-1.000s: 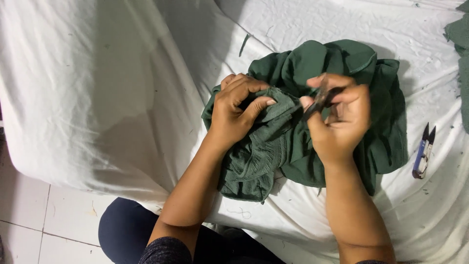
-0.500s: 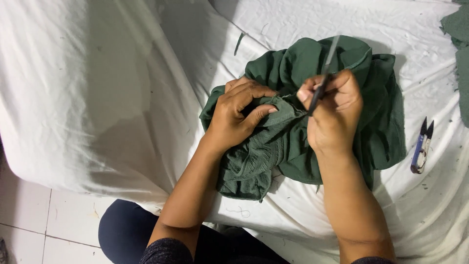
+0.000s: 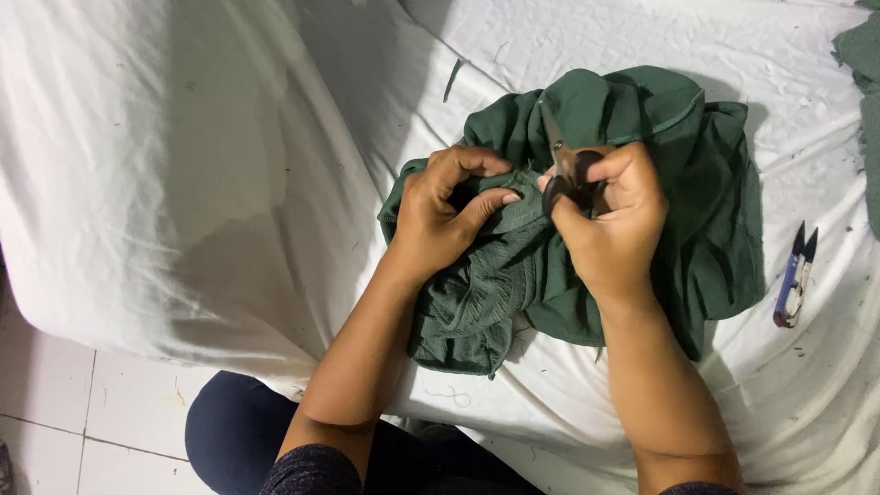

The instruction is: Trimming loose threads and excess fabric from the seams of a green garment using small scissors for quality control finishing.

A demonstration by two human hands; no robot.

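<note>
At centre frame, a bunched dark green garment point(image 3: 642, 183) lies on a white-sheeted surface point(image 3: 229, 165). Left hand point(image 3: 449, 215): grip closed on a fold of the ribbed edge, thumb pressing the cloth flat. Right hand point(image 3: 610, 220), at 3 o'clock of the left and just beside it: grip closed around the black handles of small scissors point(image 3: 561, 170), blades pointing toward 12 o'clock over the fabric; the fingers hide most of the handles. Blue thread snips point(image 3: 794, 275) lie at 3 o'clock, well apart from the garment. More green cloth point(image 3: 866, 92) sits at 2 o'clock. Loose threads dot the sheet. Tiled floor point(image 3: 55, 403) and dark-clad knees point(image 3: 238, 431) lie at 7 o'clock.
</note>
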